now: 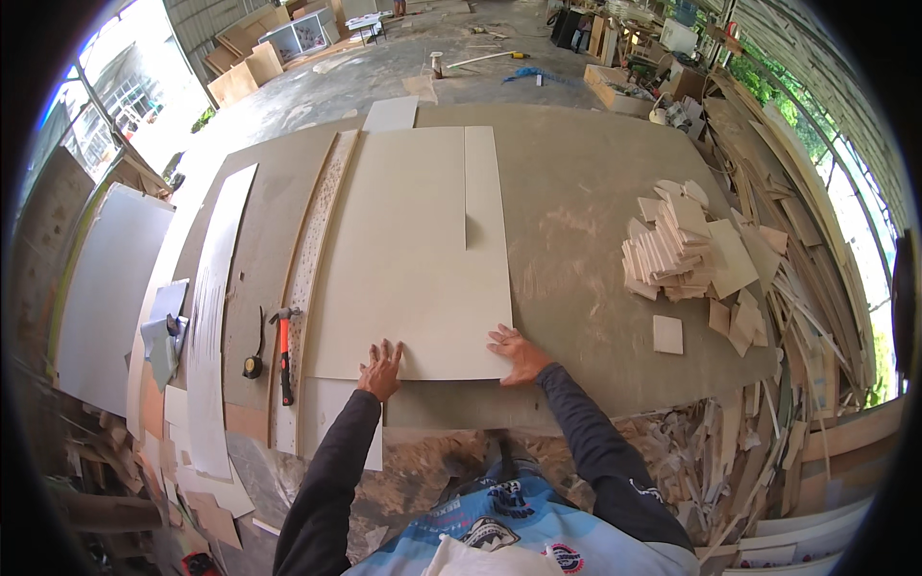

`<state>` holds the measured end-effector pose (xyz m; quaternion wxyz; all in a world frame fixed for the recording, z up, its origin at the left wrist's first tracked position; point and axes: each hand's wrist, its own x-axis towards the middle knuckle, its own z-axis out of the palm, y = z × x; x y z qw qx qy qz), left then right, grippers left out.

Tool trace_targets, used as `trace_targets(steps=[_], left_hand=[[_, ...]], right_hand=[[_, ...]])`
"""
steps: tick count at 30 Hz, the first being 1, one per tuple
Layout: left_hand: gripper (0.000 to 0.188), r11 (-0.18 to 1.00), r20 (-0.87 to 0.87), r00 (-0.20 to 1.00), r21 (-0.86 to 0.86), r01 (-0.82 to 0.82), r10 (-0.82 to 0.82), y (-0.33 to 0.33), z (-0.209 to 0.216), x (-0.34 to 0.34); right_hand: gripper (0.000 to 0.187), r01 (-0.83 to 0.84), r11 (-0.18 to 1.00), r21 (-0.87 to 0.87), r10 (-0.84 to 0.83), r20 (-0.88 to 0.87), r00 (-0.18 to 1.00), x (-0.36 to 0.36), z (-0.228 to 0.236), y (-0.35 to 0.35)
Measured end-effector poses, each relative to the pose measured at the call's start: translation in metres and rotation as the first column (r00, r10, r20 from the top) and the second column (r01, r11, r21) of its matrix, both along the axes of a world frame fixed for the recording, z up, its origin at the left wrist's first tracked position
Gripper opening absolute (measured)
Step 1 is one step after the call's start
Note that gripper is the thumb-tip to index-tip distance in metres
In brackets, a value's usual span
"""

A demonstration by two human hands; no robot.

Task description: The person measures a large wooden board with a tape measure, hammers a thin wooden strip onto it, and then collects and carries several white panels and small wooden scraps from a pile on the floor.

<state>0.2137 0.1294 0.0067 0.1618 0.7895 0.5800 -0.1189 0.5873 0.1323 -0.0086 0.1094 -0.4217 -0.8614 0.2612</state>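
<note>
A large cream-white sheet (403,250) lies flat on the big grey-brown board of the worktable (595,355). My left hand (381,371) rests on its near edge with the fingers spread. At the sheet's near right corner is my right hand (521,356), fingers apart and touching the corner and side edge. A narrow slit or seam runs from the far edge partway down the sheet's right side. Under the near left part, a pale panel (336,413) sticks out. Left of the sheet lie a perforated strip (322,216) and a claw hammer (285,355) with an orange-and-black handle.
A tape measure (253,367) lies left of the hammer, beside a long white strip (216,298). At right, small wooden pieces (672,245) are heaped on the board. Scrap planks (807,250) crowd the right side, and offcuts (711,470) litter the floor.
</note>
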Motion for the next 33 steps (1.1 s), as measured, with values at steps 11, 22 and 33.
trace_targets(steps=[11,22,33], left_hand=[[0.107,0.999,-0.027,0.999,-0.034,-0.022,0.021,0.087,0.003,0.013],[0.113,0.995,-0.066,0.994,-0.043,-0.091,0.088,0.194,0.004,0.041],[0.112,0.995,-0.051,0.994,-0.002,-0.102,0.102,0.281,-0.002,0.051]], right_hand=[[0.069,0.129,0.990,0.053,-0.118,-0.174,0.978,0.036,0.009,0.056],[0.069,0.428,0.904,0.001,-0.425,-0.114,0.898,0.046,-0.009,0.134],[0.064,0.503,0.863,-0.049,-0.504,-0.159,0.849,0.048,-0.015,0.203]])
